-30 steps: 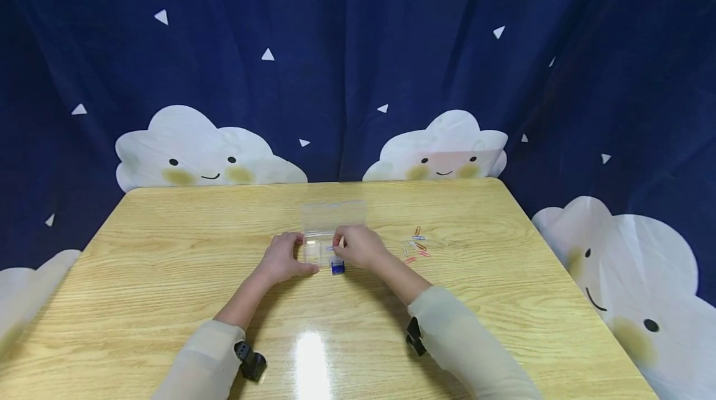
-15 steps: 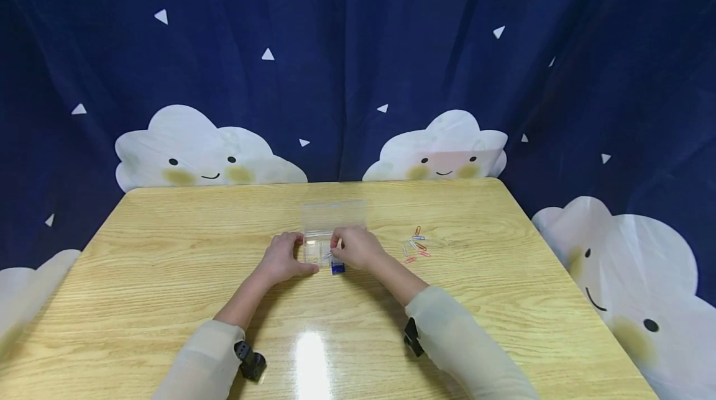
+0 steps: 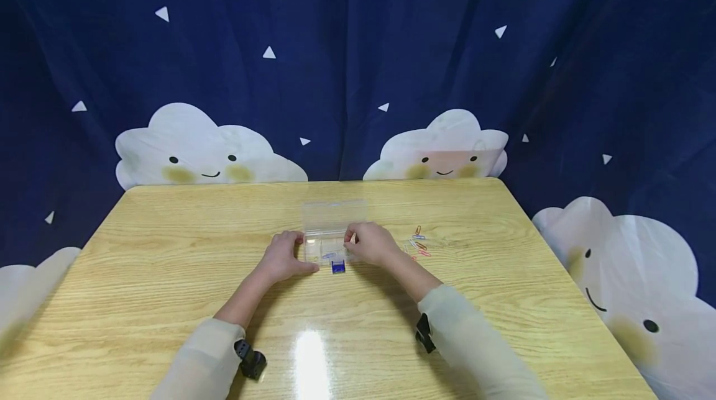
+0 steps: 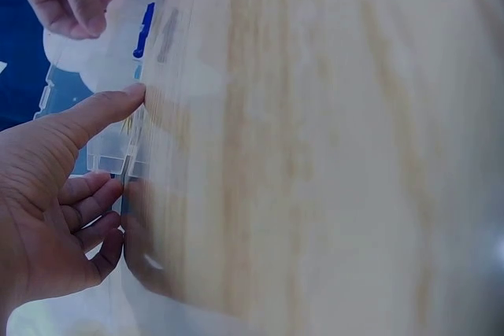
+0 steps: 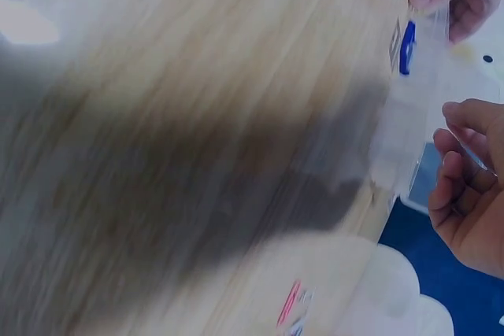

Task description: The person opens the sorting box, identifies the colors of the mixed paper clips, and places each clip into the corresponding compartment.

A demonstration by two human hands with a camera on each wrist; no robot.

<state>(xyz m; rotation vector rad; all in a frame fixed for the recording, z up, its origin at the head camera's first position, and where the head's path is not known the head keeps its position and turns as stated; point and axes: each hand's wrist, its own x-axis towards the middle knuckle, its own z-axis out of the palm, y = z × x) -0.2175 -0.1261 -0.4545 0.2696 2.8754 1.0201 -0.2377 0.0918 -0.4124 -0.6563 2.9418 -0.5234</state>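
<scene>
A dark blue curtain (image 3: 358, 64) printed with white triangles and smiling clouds hangs behind and round the scene. In front of it stands a pale wooden table (image 3: 168, 276), glossy, with a bright glare spot on its near edge.

Near the middle of the table sits a small clear plastic box (image 3: 330, 232), its lid standing open on the far side and a blue latch (image 3: 337, 267) on its near edge. No label or writing on it can be read; a blurred red mark in the right wrist view is illegible.

The left hand (image 3: 282, 257) rests against the box's left end, thumb straight along the near corner, fingers loosely curled on the far side; they seem to steady the box rather than wrap it. The right hand (image 3: 370, 243) lies at the box's right end with fingers curled, fingertips at the rim; whether they pinch anything cannot be told.

Inside the box lies a blue clip (image 3: 328, 255). To the right of the right hand, a few coloured clips (image 3: 418, 245) are scattered on the table.
</scene>
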